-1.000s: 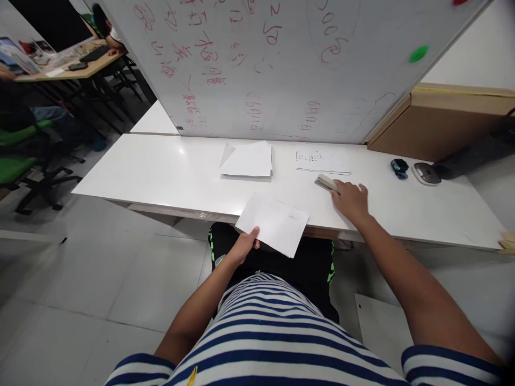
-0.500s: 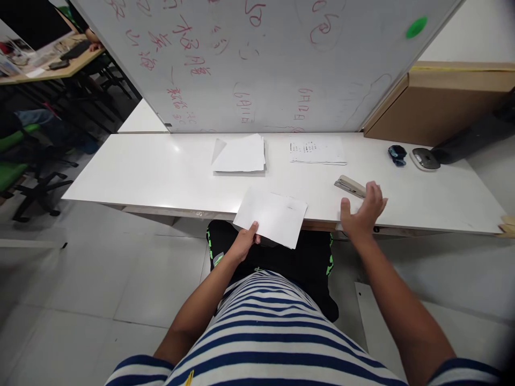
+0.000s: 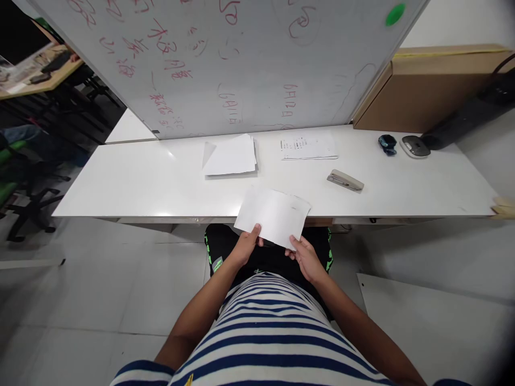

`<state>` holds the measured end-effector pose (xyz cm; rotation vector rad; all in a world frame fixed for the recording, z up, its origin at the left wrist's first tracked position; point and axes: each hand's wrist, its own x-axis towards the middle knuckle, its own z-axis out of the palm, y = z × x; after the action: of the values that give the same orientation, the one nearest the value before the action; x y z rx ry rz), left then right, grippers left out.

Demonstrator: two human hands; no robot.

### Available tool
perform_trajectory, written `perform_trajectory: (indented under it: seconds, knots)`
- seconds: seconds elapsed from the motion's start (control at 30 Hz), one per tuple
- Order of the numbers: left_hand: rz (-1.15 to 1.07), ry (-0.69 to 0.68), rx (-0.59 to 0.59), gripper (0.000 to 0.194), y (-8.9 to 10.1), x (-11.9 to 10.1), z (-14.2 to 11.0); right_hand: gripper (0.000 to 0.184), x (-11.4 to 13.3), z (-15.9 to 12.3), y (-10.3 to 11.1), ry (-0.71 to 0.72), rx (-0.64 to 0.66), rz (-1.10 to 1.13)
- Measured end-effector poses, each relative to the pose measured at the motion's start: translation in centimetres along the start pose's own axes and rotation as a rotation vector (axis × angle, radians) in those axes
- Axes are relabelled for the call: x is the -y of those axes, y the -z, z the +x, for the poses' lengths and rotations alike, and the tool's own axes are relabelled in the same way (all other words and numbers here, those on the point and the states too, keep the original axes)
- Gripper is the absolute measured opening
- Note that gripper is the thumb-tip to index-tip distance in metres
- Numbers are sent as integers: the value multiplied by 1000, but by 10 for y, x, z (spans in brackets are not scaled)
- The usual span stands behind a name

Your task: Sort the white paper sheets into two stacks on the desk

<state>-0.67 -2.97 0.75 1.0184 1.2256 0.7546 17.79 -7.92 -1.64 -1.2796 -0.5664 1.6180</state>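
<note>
White sheets of paper (image 3: 274, 214) are held over the table's front edge, with a small dark mark near their upper right. My left hand (image 3: 247, 244) pinches them at the lower left, thumb on top. At the lower right corner, my right hand (image 3: 303, 254) grips the same paper, its thumb also on top. A beige stapler (image 3: 345, 180) lies on the table to the right, apart from both hands. Behind the held paper rests a stack of white paper (image 3: 233, 155), and right of that a printed stack of sheets (image 3: 309, 147).
The white table (image 3: 132, 182) backs onto a whiteboard (image 3: 257, 69) with red writing. At the right are a cardboard box (image 3: 426, 91), a dark blue object (image 3: 388, 144) and a grey-white rounded device (image 3: 415, 146). Another desk (image 3: 60, 78) with a person's hand stands far left.
My right hand has moved left from beside the stapler and taken hold of the paper's right corner. The stapler lies free on the table. The camera view has shifted slightly.
</note>
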Motion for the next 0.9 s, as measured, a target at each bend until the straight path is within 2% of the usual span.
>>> perform_trajectory:
  seconds: [0.2,0.3,0.43,0.57,0.63,0.7,0.77,0.83,0.9]
  knots:
    - [114,8,-56,61,-3,-6,-6,35,21,-1,12,134,-88,-309]
    - [155,24,-39,61,-6,-5,-5,34,28,-3,15,209,-133,-425]
    - [95,14,35,54,-6,2,3,35,28,2,22,217,-192,-402]
    - [45,-99,-27,40,4,-5,11,38,40,12,38,283,-270,-385]
    - [77,-184,-55,41,13,-17,17,40,62,23,49,330,-316,-397]
    - [194,-283,-22,43,25,-33,26,39,94,41,63,379,-354,-437]
    - [431,-412,39,43,37,-48,41,32,136,68,77,430,-398,-505]
    - [725,-584,47,41,48,-57,61,23,180,100,88,441,-407,-588]
    - [898,-676,24,42,57,-59,82,13,218,132,96,412,-390,-673]
